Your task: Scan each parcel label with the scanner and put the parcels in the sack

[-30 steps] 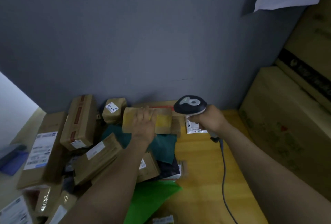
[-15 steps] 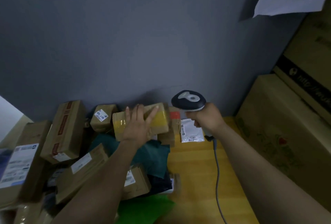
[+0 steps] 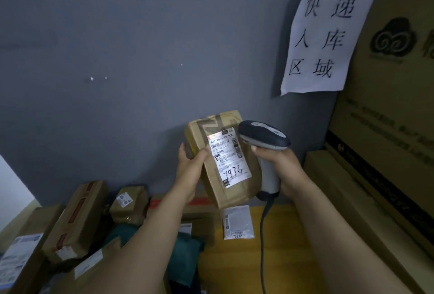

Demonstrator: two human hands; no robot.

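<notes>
— So, where is the parcel right now?

— Up in the air, in front of the grey wall (image 3: 117, 59). The left hand (image 3: 187, 171) grips the brown parcel (image 3: 225, 157) by its left edge, thumb across the front, the other fingers (image 3: 182, 151) wrapped behind. It stands tilted, its white label (image 3: 229, 158) facing the camera, with handwritten digits low on the label.

— And the scanner?

— The right hand (image 3: 285, 167) is closed around the pale handle of the scanner (image 3: 264, 138). Its dark head sits just beside the parcel's upper right corner, next to the label. A cable (image 3: 263, 235) hangs from the handle down over the yellow tabletop (image 3: 246, 265).

— What lies below?

— More brown parcels (image 3: 77, 218) heaped at the left, some labelled, with a dark green bag (image 3: 185, 256) among them. A small white packet (image 3: 238, 222) lies flat on the tabletop under the held parcel. Large cardboard boxes (image 3: 387, 129) stand stacked at the right, and a paper notice (image 3: 326, 33) with handwritten characters hangs on the wall.
</notes>
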